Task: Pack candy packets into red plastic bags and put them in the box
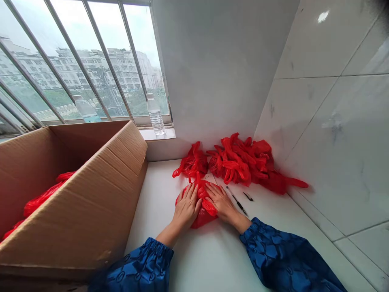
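A red plastic bag (204,218) lies bunched on the white tabletop (194,259), its knotted or gathered top pointing toward the wall. My left hand (186,206) rests flat on the bag's left side, fingers stretched out. On its right side lies my right hand (221,202), also flat with the fingers extended. Both palms touch the plastic, and neither hand grips it. What the bag contains is hidden. Just right of my right hand are a black pen (237,201) and its small black cap (248,196). Some pale paper (209,177) shows partly behind the bag.
An open cardboard box (91,202) with red bags (45,198) inside stands at the left. A smaller red bag (194,160) and a heap of red bags (243,160) lie against the wall. Plastic bottles (155,115) stand by the barred window. A tiled wall (334,142) bounds the right.
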Demonstrator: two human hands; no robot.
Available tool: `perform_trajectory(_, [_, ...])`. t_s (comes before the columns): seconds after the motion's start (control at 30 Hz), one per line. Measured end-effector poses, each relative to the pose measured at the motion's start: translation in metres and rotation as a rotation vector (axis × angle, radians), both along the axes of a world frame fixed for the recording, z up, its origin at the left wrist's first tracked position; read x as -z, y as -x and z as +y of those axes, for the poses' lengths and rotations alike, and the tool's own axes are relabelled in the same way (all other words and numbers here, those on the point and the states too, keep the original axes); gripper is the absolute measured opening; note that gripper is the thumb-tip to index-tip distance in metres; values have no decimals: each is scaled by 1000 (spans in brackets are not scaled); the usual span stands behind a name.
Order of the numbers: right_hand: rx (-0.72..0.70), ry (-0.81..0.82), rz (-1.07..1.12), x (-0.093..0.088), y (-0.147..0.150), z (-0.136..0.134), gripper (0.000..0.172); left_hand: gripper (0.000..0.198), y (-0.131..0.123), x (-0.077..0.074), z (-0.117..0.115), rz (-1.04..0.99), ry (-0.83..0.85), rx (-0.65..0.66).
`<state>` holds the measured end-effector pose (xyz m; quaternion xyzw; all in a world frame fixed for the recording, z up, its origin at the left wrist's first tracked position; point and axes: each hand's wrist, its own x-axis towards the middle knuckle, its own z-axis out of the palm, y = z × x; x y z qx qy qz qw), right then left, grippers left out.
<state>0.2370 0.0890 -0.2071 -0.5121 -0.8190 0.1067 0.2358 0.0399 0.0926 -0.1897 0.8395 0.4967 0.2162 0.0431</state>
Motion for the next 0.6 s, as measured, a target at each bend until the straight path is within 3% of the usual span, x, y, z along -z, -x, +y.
perform_trajectory(0.37, [-11,51,-4,5,3,0,51,51,-1,15,1,-169,86,5])
perform_trajectory(0.5, [-25,50,30,1,0,-1,50,46,2,11,1,-276,119,19])
perform_trajectory(0.6, [-57,36,69,-12,-11,-7,51,36,8,4,2,-385,146,54])
